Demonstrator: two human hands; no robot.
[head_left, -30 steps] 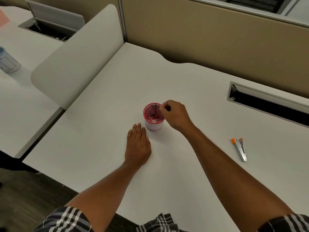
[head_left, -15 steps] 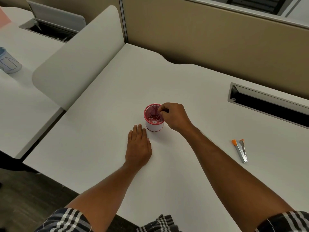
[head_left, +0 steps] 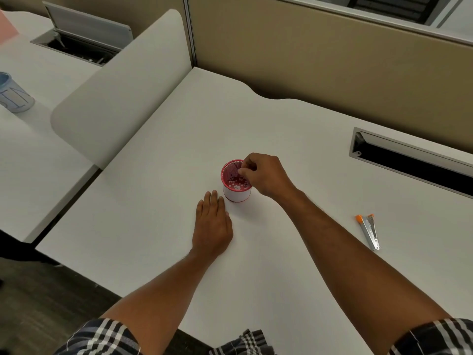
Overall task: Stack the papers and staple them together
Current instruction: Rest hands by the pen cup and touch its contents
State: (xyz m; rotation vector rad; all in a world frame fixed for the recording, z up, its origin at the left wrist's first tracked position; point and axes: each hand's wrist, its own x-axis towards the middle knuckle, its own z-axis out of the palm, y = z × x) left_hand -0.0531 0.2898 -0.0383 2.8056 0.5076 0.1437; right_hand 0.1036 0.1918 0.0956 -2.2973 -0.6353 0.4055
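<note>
From the head view, no papers could be seen on the worktop, so stacking looked not yet begun; the step in hand seemed to be fetching something small from the red mesh cup near the middle of the worktop. The right hand hung over the cup's rim with fingers curled and thumb and forefinger pinched together; whether anything sat between them was too small to tell. The left hand lay flat on the worktop, fingers straight and together, fingertips just beside the cup's base, holding nothing.

The stapler lay untouched toward the right edge of the worktop, well apart from both hands. Its long axis ran roughly from the far edge toward the near edge, leaning a little rightward, with the orange-tipped end pointing away from the person.

The next move would likely call for bringing papers into reach, squaring them, then a reach right for the stapler.
</note>
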